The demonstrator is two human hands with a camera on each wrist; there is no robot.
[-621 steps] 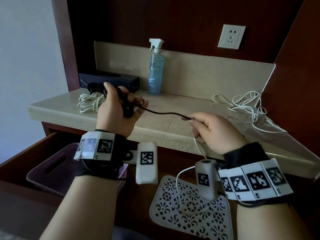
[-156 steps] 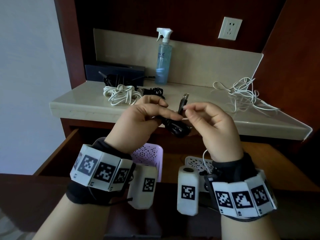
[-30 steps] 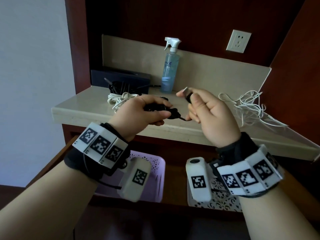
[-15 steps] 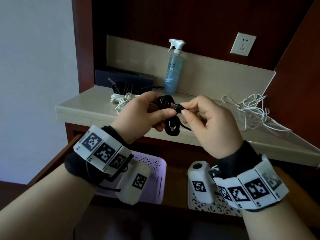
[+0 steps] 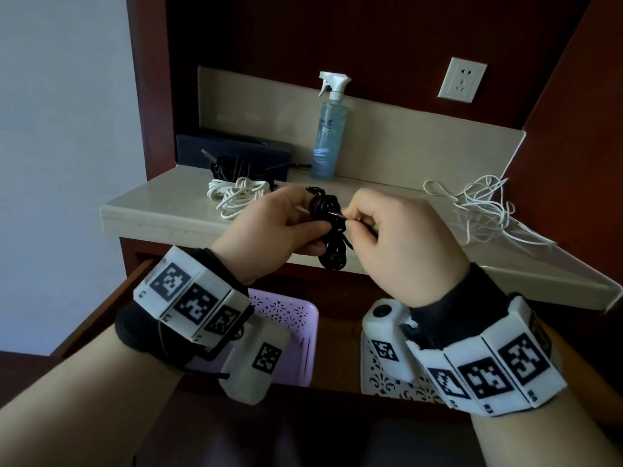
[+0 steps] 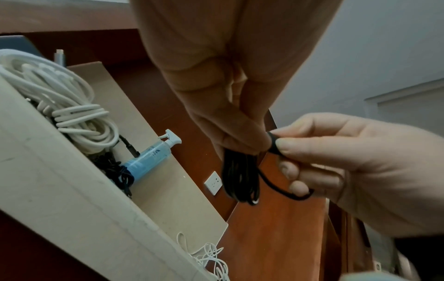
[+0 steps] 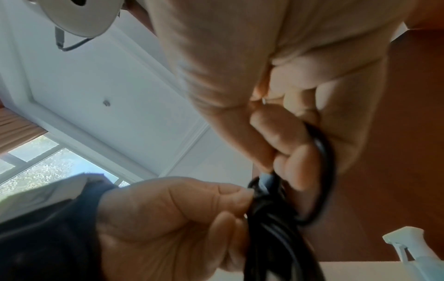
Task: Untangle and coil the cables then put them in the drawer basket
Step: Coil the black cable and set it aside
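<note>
Grip: My left hand was curled round the middle of the black cable bundle, thumb and fingers clamped on the gathered loops. My right hand pinched the cable's free end, near its plug, between thumb and forefinger, with a short slack loop curving under my lower fingers.

Where the cable was: In the air between my two hands, in front of the stone ledge and above the open drawer, touching neither.

Key relation: The bundle's long axis hung roughly up and down out of my left fist, loops drooping below it. The free end ran sideways from the bundle's waist toward my right hand, so the tail crossed the loops at about a right angle. My right hand was the nearer one to the tail; I judged it would do the wrapping or tucking while my left only held.

Look of the cable: Thin, black, folded into several even loops, a few turns already cinched round the middle.

Basket: The purple basket sat in the drawer below my left wrist, near that hand.

Still waiting: A white coiled cable on the ledge's left, a loose white tangle on its right.
</note>
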